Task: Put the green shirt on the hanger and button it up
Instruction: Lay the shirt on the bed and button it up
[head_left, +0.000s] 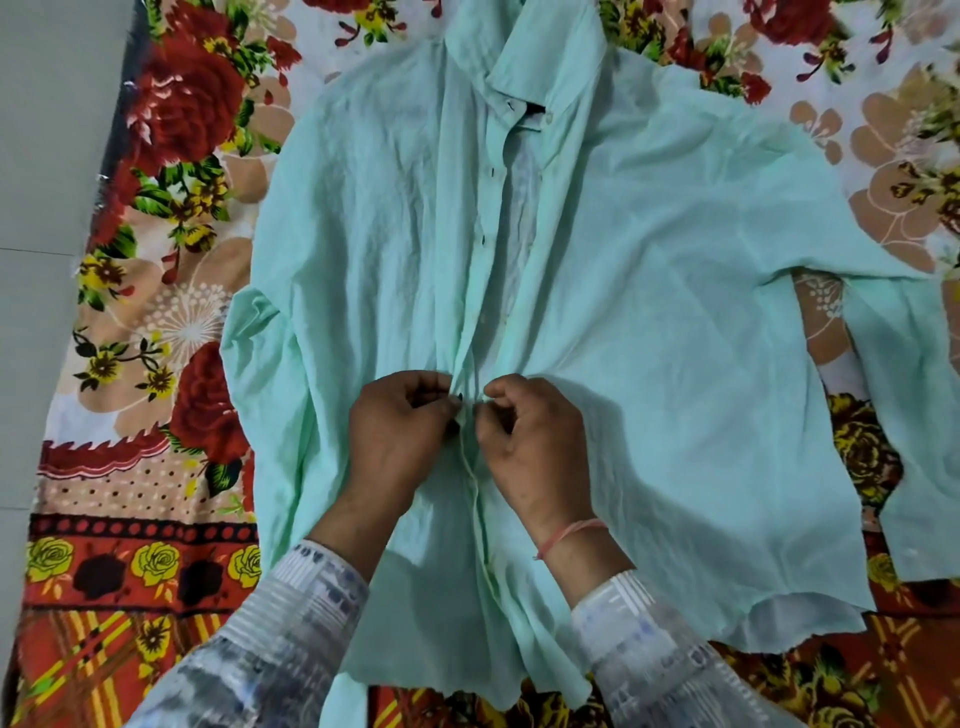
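Left grip (400, 431), right grip (535, 441): shirt (649, 312) on bedsheet (171, 130)

loc: home, bedrm-like | floral bedsheet (171, 104) | grey floor (41, 156)

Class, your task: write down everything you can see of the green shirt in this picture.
The green shirt is pale mint, thin, creased fabric that looks like cotton. It lies front up and spread flat on a floral sheet, collar away from the camera, one long sleeve folded down at the picture's right side. The front is open above the hands and looks closed below. The left hand and right hand pinch its front edges together.
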